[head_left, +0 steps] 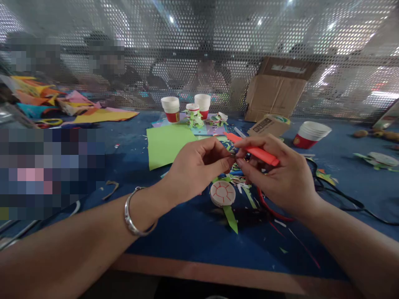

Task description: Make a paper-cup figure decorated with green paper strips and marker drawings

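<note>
My left hand [204,166] is closed in a pinch, its fingertips meeting those of my right hand; whatever small piece lies between them is too small to name. An orange-red marker [254,150] lies across the fingers of my right hand [280,176], whose thumb and index finger also pinch at the meeting point. Below the hands is a round white paper-cup base [222,192] with red lines drawn on it. A green pointed paper strip [230,219] sticks out from its near side. Paper scraps [240,181] lie just behind it, partly hidden by my hands.
A green paper sheet [168,141] lies behind my left hand. Stacked paper cups [170,109] stand at the back, and another stack [311,135] at right. Coloured papers [102,115] and scissors [48,122] are back left. A cardboard box [274,93] leans against the perforated wall.
</note>
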Tool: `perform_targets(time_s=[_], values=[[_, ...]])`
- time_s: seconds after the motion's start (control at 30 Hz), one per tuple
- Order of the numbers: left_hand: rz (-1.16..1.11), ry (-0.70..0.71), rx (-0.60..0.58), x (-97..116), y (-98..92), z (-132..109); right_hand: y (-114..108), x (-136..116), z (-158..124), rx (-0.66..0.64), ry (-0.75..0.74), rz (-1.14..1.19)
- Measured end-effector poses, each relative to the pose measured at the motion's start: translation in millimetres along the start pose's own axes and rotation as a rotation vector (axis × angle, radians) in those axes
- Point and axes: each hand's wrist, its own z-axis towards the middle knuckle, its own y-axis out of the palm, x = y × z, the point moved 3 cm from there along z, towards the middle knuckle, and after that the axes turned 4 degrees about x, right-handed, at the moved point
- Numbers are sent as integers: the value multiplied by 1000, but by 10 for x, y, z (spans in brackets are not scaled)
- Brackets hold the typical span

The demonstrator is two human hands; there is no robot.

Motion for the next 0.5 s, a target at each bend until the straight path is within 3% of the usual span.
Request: perform_targets(time_s=[0.23, 0.5], values=[[281, 141, 146, 74, -14, -48, 4, -22, -2, 41, -4, -38], [312, 105, 106, 96, 62, -101, 12, -48, 2, 45, -73, -135]])
